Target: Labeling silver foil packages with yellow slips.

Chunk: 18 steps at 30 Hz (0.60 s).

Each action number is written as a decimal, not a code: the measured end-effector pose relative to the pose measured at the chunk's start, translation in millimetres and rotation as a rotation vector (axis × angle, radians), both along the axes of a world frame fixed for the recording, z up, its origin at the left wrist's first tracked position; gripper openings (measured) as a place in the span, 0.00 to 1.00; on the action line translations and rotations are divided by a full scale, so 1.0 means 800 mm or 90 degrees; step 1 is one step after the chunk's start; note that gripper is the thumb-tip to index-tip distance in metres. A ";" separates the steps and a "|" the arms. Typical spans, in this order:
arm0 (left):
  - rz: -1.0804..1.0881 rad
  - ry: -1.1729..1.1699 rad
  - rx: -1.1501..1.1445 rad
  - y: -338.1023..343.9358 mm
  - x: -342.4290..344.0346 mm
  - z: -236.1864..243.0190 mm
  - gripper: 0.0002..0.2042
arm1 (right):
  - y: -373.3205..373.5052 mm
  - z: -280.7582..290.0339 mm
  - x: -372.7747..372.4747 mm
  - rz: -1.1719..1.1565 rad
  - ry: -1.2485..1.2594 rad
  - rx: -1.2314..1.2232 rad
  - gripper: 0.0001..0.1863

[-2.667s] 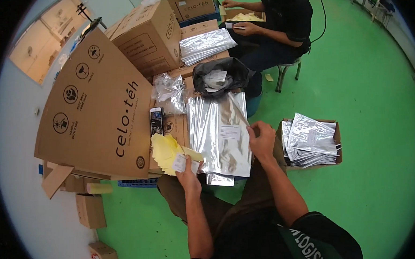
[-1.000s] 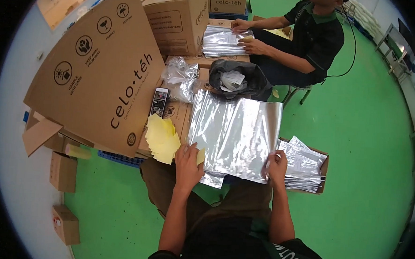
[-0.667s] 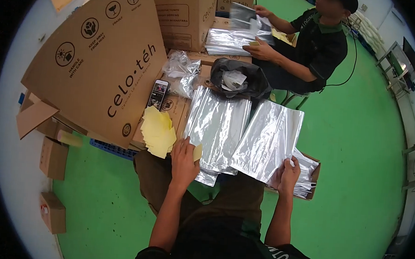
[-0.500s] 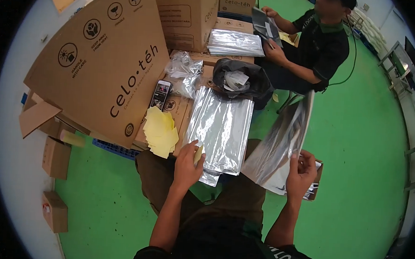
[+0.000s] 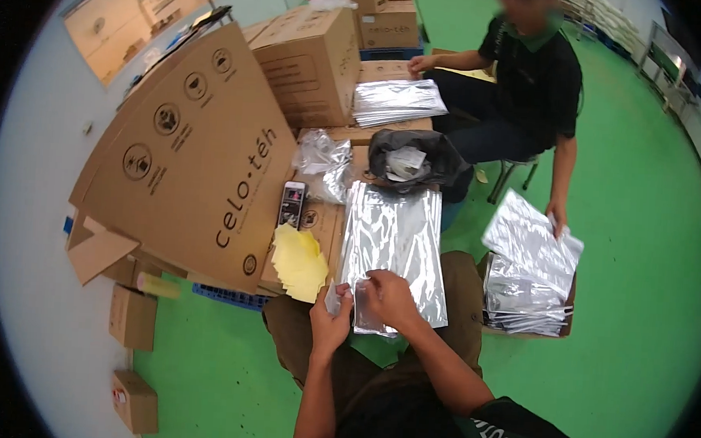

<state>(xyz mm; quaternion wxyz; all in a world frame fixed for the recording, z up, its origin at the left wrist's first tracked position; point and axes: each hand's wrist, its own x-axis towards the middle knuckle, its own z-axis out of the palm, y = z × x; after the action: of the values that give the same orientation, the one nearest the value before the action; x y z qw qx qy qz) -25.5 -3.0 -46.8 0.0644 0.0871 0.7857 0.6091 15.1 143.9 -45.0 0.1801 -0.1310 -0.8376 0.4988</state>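
My left hand [image 5: 329, 326] is closed on a small pale slip [image 5: 333, 297], beside yellow paper slips [image 5: 299, 261]. My right hand [image 5: 387, 304] has curled fingers just right of my left hand, over the near end of a stack of silver foil pouches [image 5: 394, 225]; what its fingertips grip, if anything, is unclear. Behind the stack sits a black bag [image 5: 437, 156] with white scraps inside. A phone [image 5: 292, 204] and crumpled clear-and-silver plastic [image 5: 322, 158] lie to the left, on cardboard.
A seated co-worker [image 5: 531, 94] holds a foil pouch [image 5: 528, 228] over a carton of pouches [image 5: 533, 296] on my right. Big cartons [image 5: 174, 186] fill the left side. More pouches [image 5: 396, 102] lie at the back. Green floor [image 5: 621, 344] surrounds us; small boxes [image 5: 131, 318] line the wall.
My right hand has left the pouch it swung rightward and moved in beside my left. A pouch now lies over the right carton, held by the co-worker, whose arm has lowered.
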 end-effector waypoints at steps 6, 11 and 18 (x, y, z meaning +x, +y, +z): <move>0.013 0.187 0.009 0.020 -0.013 0.011 0.07 | 0.042 -0.024 0.017 0.014 -0.154 0.373 0.35; -0.019 0.226 -0.123 0.010 -0.006 -0.002 0.19 | 0.037 -0.034 -0.009 -0.047 -0.157 0.404 0.36; -0.020 0.233 -0.143 0.004 0.017 -0.033 0.17 | 0.027 -0.038 -0.021 -0.058 -0.090 0.414 0.30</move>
<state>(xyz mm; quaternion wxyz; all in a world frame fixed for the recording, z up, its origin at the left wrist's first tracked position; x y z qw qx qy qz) -11.7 -0.1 -73.4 -0.0606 0.2012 0.8457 0.4906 -1.6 165.5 -75.7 0.1762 -0.1382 -0.9565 0.1868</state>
